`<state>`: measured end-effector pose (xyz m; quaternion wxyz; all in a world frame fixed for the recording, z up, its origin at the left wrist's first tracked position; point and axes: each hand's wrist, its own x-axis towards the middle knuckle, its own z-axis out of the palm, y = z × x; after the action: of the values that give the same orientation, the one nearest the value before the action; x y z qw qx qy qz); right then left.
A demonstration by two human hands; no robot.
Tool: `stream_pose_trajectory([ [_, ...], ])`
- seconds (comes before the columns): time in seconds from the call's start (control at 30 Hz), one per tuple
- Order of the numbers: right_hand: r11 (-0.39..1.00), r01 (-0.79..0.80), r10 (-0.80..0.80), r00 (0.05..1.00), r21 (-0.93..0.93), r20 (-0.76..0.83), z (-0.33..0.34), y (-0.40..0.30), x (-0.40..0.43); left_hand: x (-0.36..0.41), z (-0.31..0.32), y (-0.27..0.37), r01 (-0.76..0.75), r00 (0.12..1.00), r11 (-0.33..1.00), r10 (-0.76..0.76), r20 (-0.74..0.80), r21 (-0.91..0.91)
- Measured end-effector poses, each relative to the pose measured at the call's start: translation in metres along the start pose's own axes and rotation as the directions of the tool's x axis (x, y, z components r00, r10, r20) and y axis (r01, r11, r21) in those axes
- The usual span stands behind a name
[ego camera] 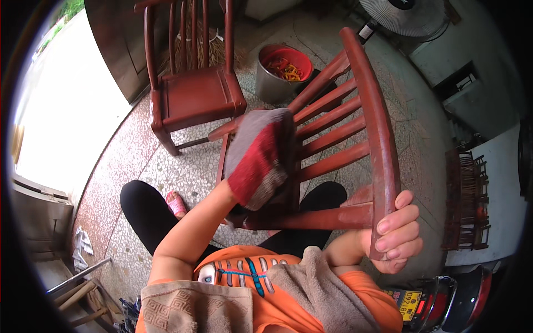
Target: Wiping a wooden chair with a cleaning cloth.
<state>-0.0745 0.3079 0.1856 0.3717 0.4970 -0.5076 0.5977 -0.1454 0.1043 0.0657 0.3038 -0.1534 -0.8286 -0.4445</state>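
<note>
A red-brown wooden chair (pixel 333 215) is tilted between my knees, its slatted back leaning to the right. My right hand (pixel 397 235) grips the near end of the chair's curved top rail (pixel 377 137), fingers wrapped round it. A grey and red striped cloth mitt or sock (pixel 260 160) covers my left hand (pixel 266 145), which is over the seat at the lower ends of the back spindles (pixel 333 125). The cloth is slightly blurred and hides the fingers. Whether it touches the spindles or only the seat, I cannot tell.
A second red-brown chair (pixel 195 100) stands ahead on the left, a twig broom (pixel 216 50) behind it. Beyond is a metal bucket (pixel 270 85) with a red basin (pixel 306 62) of peppers. A fan (pixel 404 18) is at far right, a motorbike (pixel 441 295) at near right. Towels (pixel 200 304) drape my shoulders.
</note>
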Motion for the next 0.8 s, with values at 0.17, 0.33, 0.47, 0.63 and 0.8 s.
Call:
stream_pose_trajectory([
  [0.17, 0.999, -0.038, 0.038, 0.999, 0.004, -0.019, 0.007, -0.003, 0.001, 0.014, 0.039, -0.034, -0.094, 0.987, 0.982, 0.070, -0.143, -0.167],
  [0.33, 0.999, 0.005, -0.011, 0.987, -0.039, -0.159, -0.004, -0.001, -0.006, -0.019, 0.057, -0.064, 0.144, 0.990, 0.990, -0.144, -0.007, -0.007],
  [0.47, 0.999, 0.047, -0.049, 0.986, -0.014, -0.157, -0.006, 0.002, -0.007, -0.021, 0.039, -0.060, 0.070, 0.992, 0.997, -0.071, 0.104, 0.014],
  [0.63, 0.974, -0.006, -0.039, 0.981, -0.227, -0.192, 0.022, -0.001, -0.008, -0.043, 0.032, -0.087, 0.011, 0.992, 0.988, -0.031, 0.125, 0.156],
  [0.8, 1.000, 0.007, -0.007, 1.000, 0.000, -0.017, 0.010, 0.005, 0.002, -0.059, 0.007, -0.041, -0.177, 0.980, 0.940, 0.140, 0.141, 0.292],
])
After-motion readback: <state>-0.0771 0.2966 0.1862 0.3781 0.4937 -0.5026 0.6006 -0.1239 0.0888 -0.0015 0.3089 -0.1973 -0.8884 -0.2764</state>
